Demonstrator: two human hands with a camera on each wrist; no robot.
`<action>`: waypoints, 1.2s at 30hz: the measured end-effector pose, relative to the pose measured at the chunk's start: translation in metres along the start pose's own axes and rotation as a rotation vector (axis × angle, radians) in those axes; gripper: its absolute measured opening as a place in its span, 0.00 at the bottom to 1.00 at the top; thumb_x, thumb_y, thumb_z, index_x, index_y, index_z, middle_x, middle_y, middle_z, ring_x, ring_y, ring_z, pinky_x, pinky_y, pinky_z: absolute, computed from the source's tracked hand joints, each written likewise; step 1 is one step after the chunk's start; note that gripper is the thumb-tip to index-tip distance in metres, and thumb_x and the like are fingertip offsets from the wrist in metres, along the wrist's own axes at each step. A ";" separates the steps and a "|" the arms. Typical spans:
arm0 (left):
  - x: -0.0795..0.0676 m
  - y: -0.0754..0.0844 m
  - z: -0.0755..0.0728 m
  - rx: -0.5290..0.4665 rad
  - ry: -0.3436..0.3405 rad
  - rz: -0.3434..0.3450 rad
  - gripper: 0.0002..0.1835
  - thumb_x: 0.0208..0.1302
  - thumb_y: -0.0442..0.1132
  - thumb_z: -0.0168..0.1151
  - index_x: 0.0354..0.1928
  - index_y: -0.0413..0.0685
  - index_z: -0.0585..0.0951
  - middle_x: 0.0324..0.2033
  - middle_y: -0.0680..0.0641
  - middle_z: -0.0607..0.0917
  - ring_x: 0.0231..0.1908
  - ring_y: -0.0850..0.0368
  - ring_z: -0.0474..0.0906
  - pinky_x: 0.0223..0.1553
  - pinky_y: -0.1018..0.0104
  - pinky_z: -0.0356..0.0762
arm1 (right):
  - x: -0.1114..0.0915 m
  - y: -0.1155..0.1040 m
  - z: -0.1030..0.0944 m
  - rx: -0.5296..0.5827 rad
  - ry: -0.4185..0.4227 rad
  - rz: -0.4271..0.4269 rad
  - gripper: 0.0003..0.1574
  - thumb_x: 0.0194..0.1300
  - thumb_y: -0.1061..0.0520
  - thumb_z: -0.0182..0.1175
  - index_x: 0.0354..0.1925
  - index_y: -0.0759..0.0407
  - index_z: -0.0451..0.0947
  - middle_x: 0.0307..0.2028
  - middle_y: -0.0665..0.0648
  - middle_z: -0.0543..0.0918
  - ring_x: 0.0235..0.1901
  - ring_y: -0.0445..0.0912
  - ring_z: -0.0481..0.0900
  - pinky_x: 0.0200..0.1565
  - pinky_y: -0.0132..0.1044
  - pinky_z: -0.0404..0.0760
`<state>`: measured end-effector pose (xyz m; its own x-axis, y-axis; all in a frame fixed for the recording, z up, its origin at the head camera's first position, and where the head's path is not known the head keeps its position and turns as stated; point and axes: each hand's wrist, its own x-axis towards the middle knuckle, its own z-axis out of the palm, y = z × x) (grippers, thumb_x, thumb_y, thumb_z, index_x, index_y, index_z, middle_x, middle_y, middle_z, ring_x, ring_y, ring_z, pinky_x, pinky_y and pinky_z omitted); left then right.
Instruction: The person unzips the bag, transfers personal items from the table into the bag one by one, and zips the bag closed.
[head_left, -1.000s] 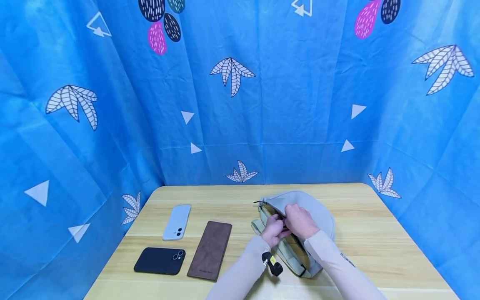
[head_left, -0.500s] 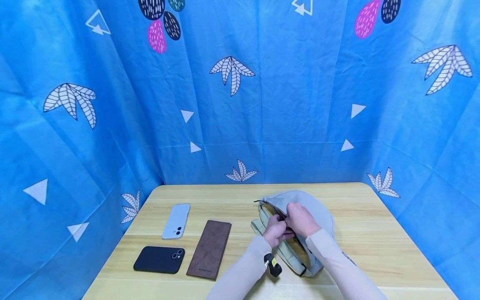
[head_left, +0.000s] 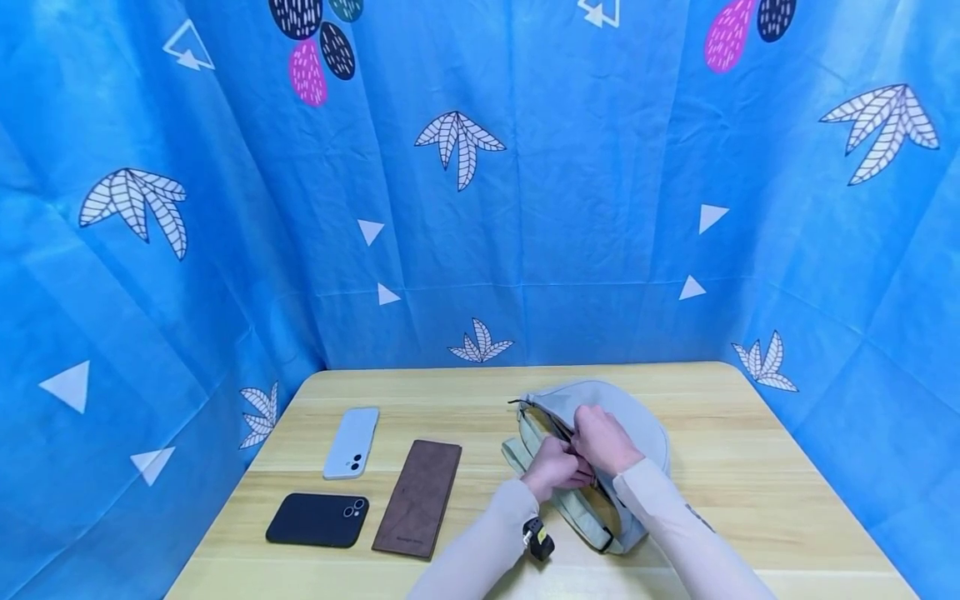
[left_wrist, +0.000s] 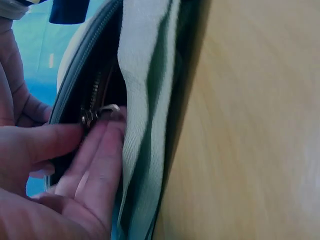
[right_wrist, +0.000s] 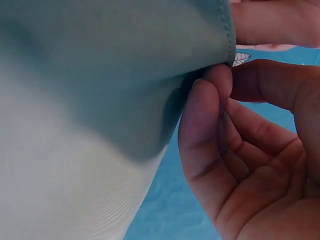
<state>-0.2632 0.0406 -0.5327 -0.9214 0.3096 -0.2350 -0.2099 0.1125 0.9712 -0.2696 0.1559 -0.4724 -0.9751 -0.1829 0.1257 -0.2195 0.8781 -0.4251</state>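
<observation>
A grey-green bag (head_left: pixel 637 421) lies on the table at the right, its main zip undone and its mouth facing the person. My left hand (head_left: pixel 553 465) reaches into that opening. In the left wrist view its thumb and fingers pinch the metal zipper pull (left_wrist: pixel 111 108) of an inner zip (left_wrist: pixel 94 92). With thumb and fingertips, my right hand (head_left: pixel 603 437) grips the far edge of the bag's mouth, lifting the fabric (right_wrist: pixel 150 75) into a fold. A pale green strap (left_wrist: pixel 145 100) runs along the near side of the bag.
Left of the bag lies a brown long wallet (head_left: pixel 417 500). Beyond it are a light blue phone (head_left: pixel 352 442) and a black phone (head_left: pixel 317 520). Blue patterned curtains (head_left: pixel 585 208) enclose the wooden table (head_left: pixel 757 483) at the back and sides.
My left hand has moved slightly toward the person along the bag's opening, with the inner zipper pull. The right hand keeps its hold on the bag's edge, nearly still.
</observation>
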 end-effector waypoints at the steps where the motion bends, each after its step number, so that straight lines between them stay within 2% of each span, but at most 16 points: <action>1: -0.001 0.000 -0.001 0.020 -0.007 0.005 0.12 0.59 0.21 0.52 0.36 0.29 0.86 0.30 0.33 0.90 0.31 0.48 0.91 0.38 0.57 0.91 | 0.000 0.000 0.000 -0.002 0.000 0.000 0.29 0.56 0.73 0.57 0.14 0.50 0.55 0.13 0.47 0.56 0.16 0.43 0.60 0.22 0.35 0.66; 6: -0.006 0.003 0.000 0.088 -0.050 0.035 0.14 0.57 0.19 0.51 0.32 0.28 0.88 0.29 0.33 0.90 0.28 0.47 0.91 0.32 0.62 0.90 | -0.001 0.000 0.001 -0.002 0.004 0.004 0.26 0.53 0.73 0.55 0.13 0.50 0.57 0.13 0.48 0.59 0.16 0.43 0.61 0.21 0.35 0.66; 10: -0.009 0.005 0.001 0.112 -0.049 0.056 0.13 0.57 0.19 0.55 0.29 0.32 0.88 0.23 0.37 0.90 0.20 0.54 0.88 0.27 0.66 0.88 | -0.002 -0.001 0.000 0.014 0.002 0.007 0.25 0.50 0.74 0.53 0.12 0.50 0.58 0.12 0.47 0.58 0.14 0.43 0.60 0.19 0.33 0.65; 14: -0.007 0.004 0.002 0.198 -0.001 0.129 0.07 0.51 0.19 0.63 0.24 0.33 0.87 0.17 0.40 0.87 0.13 0.63 0.80 0.21 0.70 0.84 | -0.002 -0.001 0.000 0.022 0.007 0.000 0.24 0.49 0.74 0.52 0.11 0.50 0.58 0.11 0.47 0.56 0.14 0.43 0.58 0.19 0.32 0.63; 18: -0.002 0.000 0.003 0.393 0.075 0.249 0.04 0.45 0.23 0.72 0.19 0.34 0.86 0.12 0.41 0.84 0.10 0.67 0.74 0.18 0.74 0.77 | -0.001 0.001 0.001 0.022 0.000 -0.005 0.24 0.48 0.73 0.52 0.12 0.50 0.57 0.12 0.47 0.55 0.14 0.43 0.57 0.19 0.32 0.62; 22: 0.002 -0.002 0.002 0.595 0.145 0.334 0.08 0.41 0.30 0.77 0.17 0.40 0.83 0.12 0.47 0.82 0.14 0.66 0.71 0.20 0.75 0.72 | 0.000 0.002 0.001 0.034 -0.010 -0.009 0.25 0.49 0.73 0.52 0.12 0.49 0.57 0.12 0.47 0.56 0.14 0.43 0.56 0.19 0.32 0.61; 25: 0.004 -0.002 0.001 0.681 0.165 0.360 0.10 0.41 0.34 0.78 0.18 0.43 0.82 0.16 0.50 0.81 0.19 0.63 0.70 0.24 0.74 0.72 | 0.000 0.002 0.000 0.043 -0.013 -0.012 0.25 0.51 0.73 0.53 0.13 0.50 0.56 0.13 0.47 0.55 0.15 0.43 0.56 0.19 0.33 0.60; 29: 0.006 -0.002 0.000 0.739 0.178 0.374 0.11 0.41 0.38 0.79 0.20 0.44 0.82 0.20 0.49 0.84 0.21 0.59 0.72 0.26 0.70 0.75 | 0.000 0.003 0.000 0.041 -0.016 -0.005 0.25 0.52 0.73 0.54 0.13 0.50 0.57 0.13 0.47 0.57 0.15 0.43 0.57 0.20 0.32 0.62; 36: 0.008 -0.005 0.002 0.851 0.166 0.357 0.15 0.43 0.44 0.80 0.29 0.45 0.84 0.30 0.44 0.89 0.28 0.55 0.82 0.31 0.67 0.81 | -0.001 0.003 0.001 0.028 -0.002 -0.032 0.26 0.54 0.73 0.55 0.13 0.50 0.58 0.11 0.48 0.60 0.15 0.43 0.59 0.20 0.33 0.65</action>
<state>-0.2694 0.0442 -0.5397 -0.9337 0.3279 0.1439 0.3440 0.7099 0.6146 -0.2696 0.1584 -0.4753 -0.9676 -0.2116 0.1376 -0.2513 0.8589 -0.4463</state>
